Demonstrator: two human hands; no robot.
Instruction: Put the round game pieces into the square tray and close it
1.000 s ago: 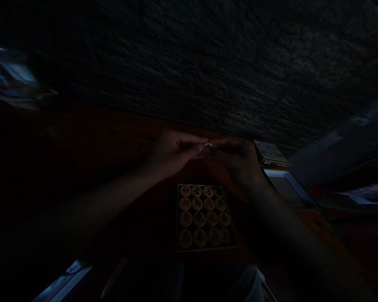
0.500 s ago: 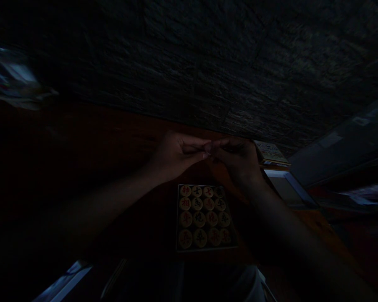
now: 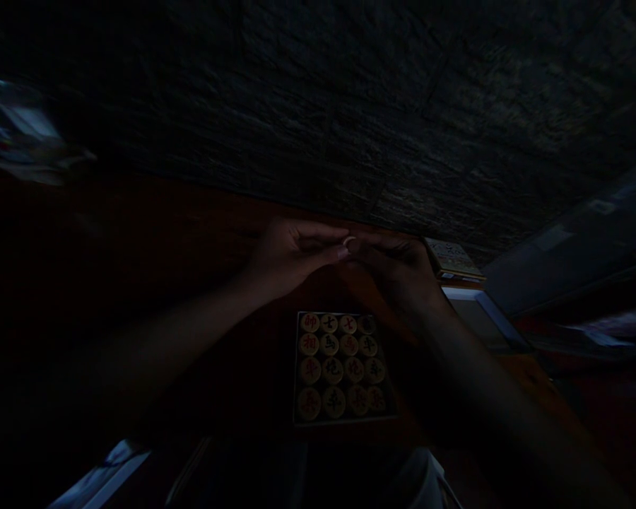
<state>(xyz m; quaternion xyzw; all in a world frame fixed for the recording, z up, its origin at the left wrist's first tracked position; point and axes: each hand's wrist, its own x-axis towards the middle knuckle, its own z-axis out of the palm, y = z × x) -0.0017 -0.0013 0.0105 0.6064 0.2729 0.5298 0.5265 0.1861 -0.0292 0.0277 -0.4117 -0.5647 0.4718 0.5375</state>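
Observation:
In dim light, my left hand (image 3: 291, 258) and my right hand (image 3: 403, 265) meet over the table, fingertips pinched together. Between them is a small round piece (image 3: 351, 244) with a pale rim, mostly covered by the fingers; its face does not show. Below the hands lies a shallow square box (image 3: 295, 389) filled with rows of Chinese chess pieces (image 3: 333, 369), marked in red and black characters. Two pieces in its lower right corner overlap. The top right piece (image 3: 367, 324) is in shadow.
A printed box (image 3: 456, 258) lies by the wall to the right, with a shallow pale-edged tray or lid (image 3: 480, 311) in front of it. A rough stone wall (image 3: 307, 106) runs behind the dark reddish table (image 3: 191, 219). Blurred plastic-like items (image 3: 26, 131) stand far left.
The pinched fingers have shifted slightly, and the pale rim of the small round piece shows more clearly. The view has moved a little; the boxed pieces stay in place.

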